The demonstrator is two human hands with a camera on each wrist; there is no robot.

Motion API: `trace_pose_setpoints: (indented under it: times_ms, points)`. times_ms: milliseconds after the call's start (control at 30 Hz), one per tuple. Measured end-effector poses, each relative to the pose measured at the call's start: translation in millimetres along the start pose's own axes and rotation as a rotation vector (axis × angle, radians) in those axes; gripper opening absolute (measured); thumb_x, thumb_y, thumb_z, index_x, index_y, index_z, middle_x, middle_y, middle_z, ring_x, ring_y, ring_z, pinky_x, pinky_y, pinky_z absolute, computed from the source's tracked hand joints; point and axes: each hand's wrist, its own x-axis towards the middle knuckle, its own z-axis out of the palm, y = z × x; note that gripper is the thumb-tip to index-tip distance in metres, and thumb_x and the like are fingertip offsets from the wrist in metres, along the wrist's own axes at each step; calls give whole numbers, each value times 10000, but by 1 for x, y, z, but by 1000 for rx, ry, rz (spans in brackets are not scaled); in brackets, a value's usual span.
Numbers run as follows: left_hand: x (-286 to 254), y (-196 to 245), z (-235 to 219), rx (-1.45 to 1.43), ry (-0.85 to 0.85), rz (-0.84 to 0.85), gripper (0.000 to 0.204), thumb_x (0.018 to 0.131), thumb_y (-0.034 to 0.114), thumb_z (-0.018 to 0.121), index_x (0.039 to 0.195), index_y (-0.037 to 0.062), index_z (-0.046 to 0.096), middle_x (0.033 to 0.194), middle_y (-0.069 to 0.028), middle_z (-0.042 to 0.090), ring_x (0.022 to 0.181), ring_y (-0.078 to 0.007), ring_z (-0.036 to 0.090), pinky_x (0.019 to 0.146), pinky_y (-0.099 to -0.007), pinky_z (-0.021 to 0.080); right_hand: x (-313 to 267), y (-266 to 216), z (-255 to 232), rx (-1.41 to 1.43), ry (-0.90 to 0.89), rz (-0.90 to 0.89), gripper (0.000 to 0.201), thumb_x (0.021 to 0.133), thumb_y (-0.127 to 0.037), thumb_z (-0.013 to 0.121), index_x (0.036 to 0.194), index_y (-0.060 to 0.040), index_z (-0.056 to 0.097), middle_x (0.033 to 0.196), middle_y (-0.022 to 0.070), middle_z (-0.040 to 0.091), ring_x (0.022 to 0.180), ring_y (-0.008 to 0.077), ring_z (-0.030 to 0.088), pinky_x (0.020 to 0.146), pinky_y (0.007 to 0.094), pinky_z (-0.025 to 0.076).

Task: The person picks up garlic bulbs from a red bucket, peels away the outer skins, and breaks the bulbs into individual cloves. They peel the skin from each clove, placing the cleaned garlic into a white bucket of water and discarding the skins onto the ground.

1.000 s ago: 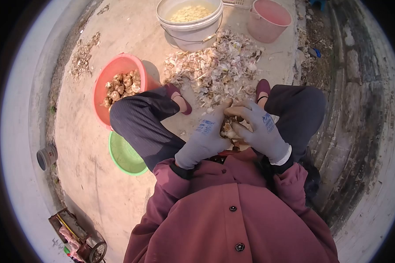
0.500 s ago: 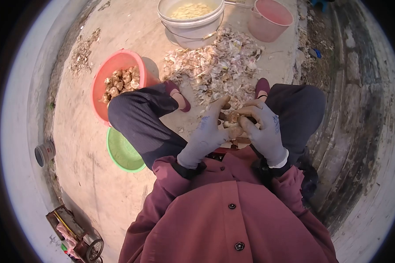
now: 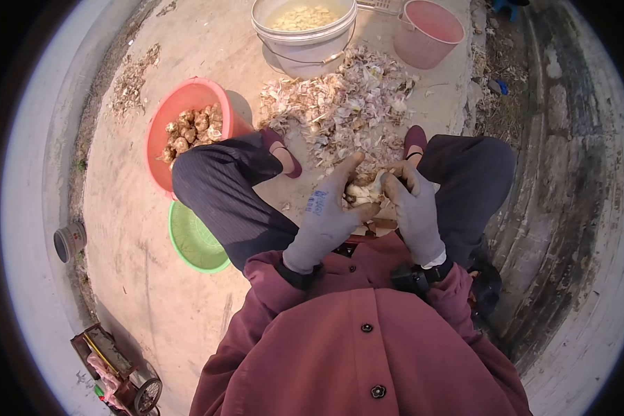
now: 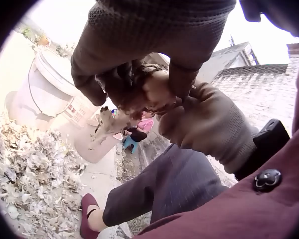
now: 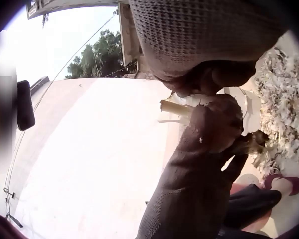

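Observation:
Both hands wear grey gloves with darkened fingertips and meet in front of the lap. My left hand grips a garlic bulb between fingers and thumb, its pale inner side showing in the head view. From the right, my right hand pinches at the bulb's edge with curled fingers. In the left wrist view a loose strip of skin hangs below the bulb. The right wrist view shows a cut stem sticking out beside the fingers.
A heap of garlic skins lies beyond the feet. Behind it stand a white bucket with peeled cloves in water and a pink bucket. A red tub of unpeeled bulbs and a green basin are at the left knee.
The right hand has turned and drawn slightly back to the right, with its fingers more curled. More of the bulb's white side shows between the hands.

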Motion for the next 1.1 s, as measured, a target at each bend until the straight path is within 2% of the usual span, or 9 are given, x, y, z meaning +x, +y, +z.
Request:
trace_pose_setpoints:
  times_ms: [133, 200, 233, 333, 467, 600, 700, 800, 1100]
  points:
    - [-1, 2, 1, 31, -30, -29, 833, 723, 63, 753, 1466, -23, 385, 1311, -155, 550, 1202, -220, 536, 1034, -321, 419, 4, 11, 0, 56, 66, 90, 137, 957, -88, 563, 997, 36, 603, 837, 15, 540, 754, 82, 482, 675, 251, 424]
    - [-1, 2, 2, 49, -69, 11, 843, 722, 65, 756, 1472, -19, 379, 1322, -155, 541, 1193, -223, 537, 1023, -328, 428, 5, 17, -8, -659, 63, -503, 171, 986, -163, 552, 996, -3, 611, 804, -19, 549, 746, 46, 480, 680, 231, 411]
    - [-3, 3, 4, 64, -106, 48, 853, 721, 68, 760, 1477, -15, 373, 1332, -155, 531, 1185, -227, 537, 1012, -335, 438, 4, 17, -8, -659, 63, -495, 171, 986, -163, 552, 996, -3, 611, 804, -19, 549, 746, 46, 480, 680, 231, 411]
    - [-9, 18, 8, -28, -100, -128, 882, 726, 83, 762, 1498, -3, 345, 1368, -158, 503, 1179, -224, 536, 987, -336, 457, 12, 7, -2, 80, -24, 152, 171, 988, -153, 552, 996, 2, 623, 843, -2, 554, 772, 64, 505, 680, 237, 436]
    - [-4, 1, 2, -88, -33, -101, 908, 751, 130, 745, 1530, 18, 293, 1318, -160, 539, 1154, -221, 544, 963, -323, 476, 3, -4, -6, 103, 80, 91, 206, 1005, -175, 535, 1052, 1, 631, 885, -7, 566, 794, 62, 513, 717, 228, 448]
    - [0, 2, -5, -32, -74, -160, 899, 753, 134, 742, 1526, 13, 298, 1287, -163, 553, 1154, -210, 542, 945, -326, 486, 0, -7, -6, 98, -68, 96, 247, 1015, -177, 510, 1171, -30, 632, 1058, 24, 629, 954, 110, 594, 880, 252, 476]
    - [-2, -5, -1, 15, -45, -91, 899, 751, 136, 748, 1521, 8, 304, 1284, -169, 549, 1152, -199, 543, 918, -323, 495, 0, 6, -7, -116, -152, -272, 232, 983, -155, 540, 1136, -17, 647, 1157, 62, 635, 1006, 189, 622, 913, 288, 490]
    - [-3, -7, -3, -79, -69, -112, 914, 747, 192, 770, 1512, -19, 315, 1169, -218, 596, 1048, -267, 607, 908, -347, 484, 0, 1, -9, -196, -237, -275, 222, 949, -132, 566, 1092, 11, 657, 1099, 109, 656, 955, 257, 640, 871, 325, 508]
    - [-9, 6, 3, 88, -101, -29, 954, 724, 116, 783, 1522, -31, 281, 1410, -208, 499, 1242, -258, 533, 1014, -344, 448, -3, 9, 5, -366, 68, -125, 180, 931, -124, 570, 1006, 24, 642, 837, 173, 620, 737, 276, 611, 689, 361, 468]
